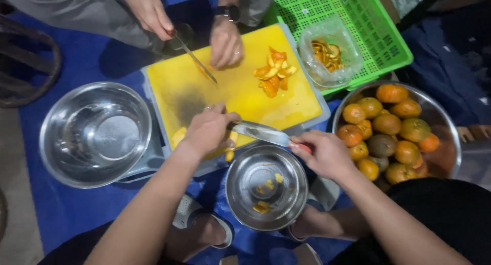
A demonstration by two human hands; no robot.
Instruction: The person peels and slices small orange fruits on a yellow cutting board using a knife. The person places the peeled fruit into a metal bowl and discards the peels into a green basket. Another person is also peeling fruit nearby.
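Gripping a knife (263,133) by its reddish handle, the right hand (325,153) has its fingers curled shut around it, with the broad steel blade reaching across toward the left hand (205,132). The left hand sits at the near edge of the yellow cutting board (240,86), fingers bent down and closed over a piece of orange fruit (178,137) whose yellow flesh shows on either side of the hand; the blade tip meets that hand at the thumb. Just below the board's near edge, under the knife, stands a small steel bowl (266,187) holding a few scraps of peel. Left of the board lies a large steel bowl (95,133). Right of the board, a wide steel basin (450,137) is piled with whole oranges (387,124). At the board's far side, another person's two hands (225,42) work with a second, slimmer knife (197,60), and a heap of cut peel (274,73) lies on the board near its far right corner. Beyond that corner, a green plastic crate (378,35) holds a clear bag of peel (328,53).
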